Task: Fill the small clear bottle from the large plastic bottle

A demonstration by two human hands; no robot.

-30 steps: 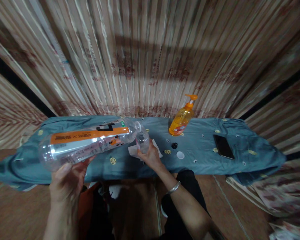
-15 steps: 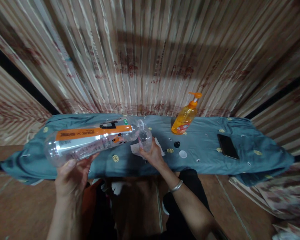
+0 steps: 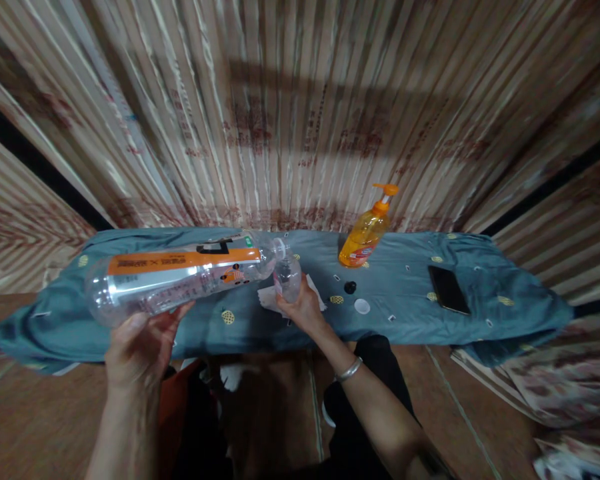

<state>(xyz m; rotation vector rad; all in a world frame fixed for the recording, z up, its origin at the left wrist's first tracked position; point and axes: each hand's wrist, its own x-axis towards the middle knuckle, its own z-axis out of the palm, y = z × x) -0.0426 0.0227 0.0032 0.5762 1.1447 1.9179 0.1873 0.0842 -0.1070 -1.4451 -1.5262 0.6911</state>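
Note:
My left hand [image 3: 143, 337] is closed around the lower part of a large clear plastic bottle [image 3: 180, 277] with an orange and silver label. That bottle lies tilted nearly level, its neck toward the right. My right hand [image 3: 301, 303] grips a small clear plastic bottle [image 3: 287, 275], held more upright. The two mouths meet or nearly meet; I cannot tell whether they touch. Beneath the small bottle a white tissue [image 3: 267, 299] lies on the cloth. A black cap [image 3: 350, 287] and a round white lid [image 3: 362, 306] rest to the right of my right hand.
A pump bottle [image 3: 364, 239] of orange liquid stands toward the back of the narrow table, which a blue-green patterned cloth [image 3: 405, 320] covers. Farther right lies a black phone [image 3: 449, 289]. Striped curtains [image 3: 290, 120] hang behind and at both sides.
The whole view has shifted slightly, so things appear a little farther left. Both hands keep their hold, and the two bottles stay in nearly the same position relative to each other.

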